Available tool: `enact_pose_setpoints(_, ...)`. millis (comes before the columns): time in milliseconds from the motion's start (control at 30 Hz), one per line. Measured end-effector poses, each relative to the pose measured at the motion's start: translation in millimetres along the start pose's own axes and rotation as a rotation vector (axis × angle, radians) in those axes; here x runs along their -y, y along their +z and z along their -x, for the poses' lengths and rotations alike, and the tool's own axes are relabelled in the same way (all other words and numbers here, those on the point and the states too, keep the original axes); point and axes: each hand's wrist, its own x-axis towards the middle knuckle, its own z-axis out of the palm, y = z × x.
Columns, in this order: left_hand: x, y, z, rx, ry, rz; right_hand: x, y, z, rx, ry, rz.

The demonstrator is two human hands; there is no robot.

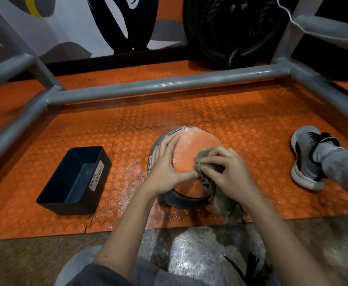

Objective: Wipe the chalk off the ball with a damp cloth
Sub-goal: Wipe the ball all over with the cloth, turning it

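**Wiping in progress on the top of the ball**

The ball (189,149) sits on the orange floor mat (169,112), just right of a black bin (65,208). The left hand (167,162) rests on its left side with straight fingers and steadies it. The right hand (229,172) grips the cloth (217,196) with curled fingers and presses it on the near right part of the top. White chalk (186,134) shows on the far part, so I judge the wiping is only partly done. The next move calls for pushing the cloth forward over that dusty zone while the left hand keeps the ball from rolling.
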Motion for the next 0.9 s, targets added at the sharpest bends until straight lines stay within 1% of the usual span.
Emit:
enact_pose_setpoints(67,0.3,2.3,4.5,-0.012,-0.003,0.007,-2.0,-2.5,-7.3,0.006,-0.004,0.001)
enact_pose_setpoints(167,2.8,5.0,12.5,-0.041,0.002,-0.006,-7.7,-0.6,-33.7,-0.048,0.019,-0.024)
enact_pose_setpoints(200,3.9,5.3,15.3,-0.046,0.010,-0.011,-11.4,0.7,-44.4,-0.063,0.060,-0.061)
enact_pose_setpoints(300,7.0,6.4,21.7,-0.051,0.022,-0.010,-27.7,-1.2,-67.1,-0.058,0.267,-0.170)
enact_pose_setpoints(367,8.3,7.1,24.6,-0.069,0.037,-0.005,-33.9,-0.9,-65.4,-0.077,0.316,-0.156)
enact_pose_setpoints(433,6.2,7.3,24.5,-0.097,0.049,0.015,-24.3,3.2,-51.0,-0.132,0.241,-0.079)
enact_pose_setpoints(500,6.0,7.1,23.4,-0.117,0.050,0.035,-3.4,11.3,-32.1,-0.172,0.074,0.003)
enact_pose_setpoints(567,8.0,6.0,22.8,-0.112,0.065,0.033,14.5,13.9,-19.5,-0.115,-0.054,0.063)
enact_pose_setpoints(633,10.4,2.2,21.6,-0.080,0.070,0.022,15.5,8.4,-23.6,-0.012,-0.073,0.027)
enact_pose_setpoints(700,11.4,-3.1,19.6,-0.037,0.052,0.013,2.8,1.4,-35.1,0.005,0.000,-0.059)
enact_pose_setpoints(800,7.2,-6.4,16.2,0.010,0.055,0.009,-20.3,-4.4,-42.4,-0.100,0.217,-0.194)
enact_pose_setpoints(900,7.8,-10.1,9.8,0.058,0.040,0.039,-28.3,0.9,-30.9,-0.214,0.308,-0.263)
